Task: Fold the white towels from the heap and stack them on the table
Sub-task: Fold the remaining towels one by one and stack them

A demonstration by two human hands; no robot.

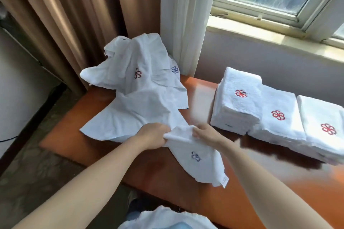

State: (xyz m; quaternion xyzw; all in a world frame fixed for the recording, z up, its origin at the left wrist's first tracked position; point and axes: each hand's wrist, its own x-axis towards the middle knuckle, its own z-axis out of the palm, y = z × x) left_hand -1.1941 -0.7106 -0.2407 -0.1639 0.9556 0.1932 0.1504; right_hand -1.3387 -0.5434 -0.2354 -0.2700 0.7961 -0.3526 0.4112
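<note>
A white towel with a blue flower emblem (197, 156) hangs over the middle of the orange-brown table (260, 188). My left hand (151, 135) grips its upper left edge and my right hand (204, 134) pinches its upper right edge. Behind it, at the table's far left, lies the heap of unfolded white towels (137, 87), with red and blue emblems showing. On the right stand three stacks of folded towels (275, 117), each topped with a red emblem.
Brown curtains (65, 15) and a white sheer curtain (184, 15) hang behind the heap. A window sill (270, 31) runs along the wall behind the stacks. More white cloth (163, 219) shows at the bottom edge, near my body.
</note>
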